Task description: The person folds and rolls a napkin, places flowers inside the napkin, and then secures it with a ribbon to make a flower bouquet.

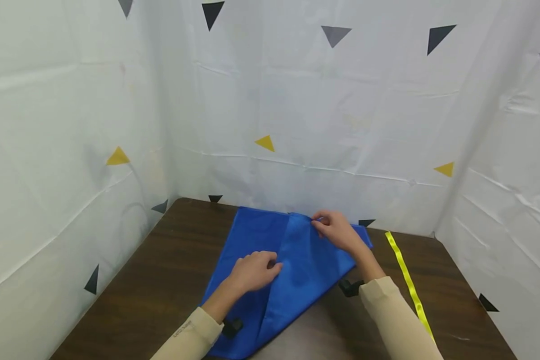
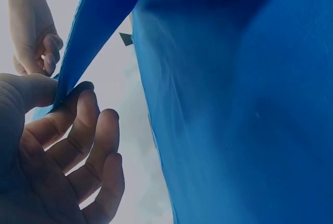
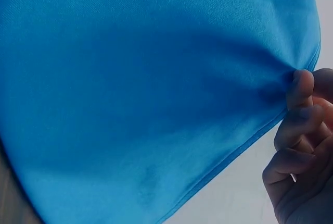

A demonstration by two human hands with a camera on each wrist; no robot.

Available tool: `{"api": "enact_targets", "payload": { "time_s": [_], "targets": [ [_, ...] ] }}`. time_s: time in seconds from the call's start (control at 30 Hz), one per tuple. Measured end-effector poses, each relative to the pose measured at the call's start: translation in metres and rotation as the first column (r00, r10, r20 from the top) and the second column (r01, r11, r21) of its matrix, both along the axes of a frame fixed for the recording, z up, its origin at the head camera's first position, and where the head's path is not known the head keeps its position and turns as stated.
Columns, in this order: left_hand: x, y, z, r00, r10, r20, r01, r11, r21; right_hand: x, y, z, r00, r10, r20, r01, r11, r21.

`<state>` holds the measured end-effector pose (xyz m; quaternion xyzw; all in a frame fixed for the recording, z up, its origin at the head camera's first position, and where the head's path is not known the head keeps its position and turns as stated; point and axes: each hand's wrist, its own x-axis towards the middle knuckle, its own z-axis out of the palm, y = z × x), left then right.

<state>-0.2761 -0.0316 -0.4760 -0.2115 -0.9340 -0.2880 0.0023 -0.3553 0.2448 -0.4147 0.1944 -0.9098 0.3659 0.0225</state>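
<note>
A glossy blue cloth (image 1: pixel 312 260) lies on the dark table, its right part folded over toward the left. At its far edge my right hand (image 1: pixel 335 230) pinches the hem between thumb and fingers; the right wrist view shows creases fanning out from those fingertips (image 3: pixel 301 84). My left hand (image 1: pixel 254 271) is lower, over the middle of the cloth, by the folded-over edge. In the left wrist view its thumb and index finger (image 2: pixel 78 99) pinch that blue edge, while the other fingers stay loosely bent.
A yellow ribbon (image 1: pixel 407 277) runs lengthwise on the table (image 1: pixel 175 255) right of the cloth. White sheeting (image 1: pixel 306 100) with black, grey and yellow triangles stands behind the table and along both sides. A dark wrist mount (image 1: pixel 351 288) shows under the right wrist.
</note>
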Motion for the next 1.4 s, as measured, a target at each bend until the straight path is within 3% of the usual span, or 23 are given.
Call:
{"api": "enact_targets", "payload": {
  "time_s": [0.3,0.67,1.07,1.4],
  "targets": [
    [0.000,-0.022,-0.002,0.999,0.047,0.013,-0.047,0.999,0.024,-0.015,-0.028,0.007,1.000,-0.011,-0.009,0.011,1.000,0.016],
    [0.006,-0.031,-0.005,0.996,0.079,0.040,-0.079,0.997,-0.001,-0.029,-0.032,0.010,1.000,-0.021,-0.005,0.021,0.999,0.050],
    [0.002,-0.048,-0.008,0.992,0.110,0.067,-0.109,0.994,-0.022,-0.041,-0.051,0.011,0.998,-0.017,-0.057,0.021,0.997,0.077],
    [0.000,-0.069,-0.023,0.980,0.176,0.098,-0.173,0.984,-0.039,-0.049,-0.079,0.005,1.000,0.001,-0.002,-0.001,0.997,0.072]
  ]
}}
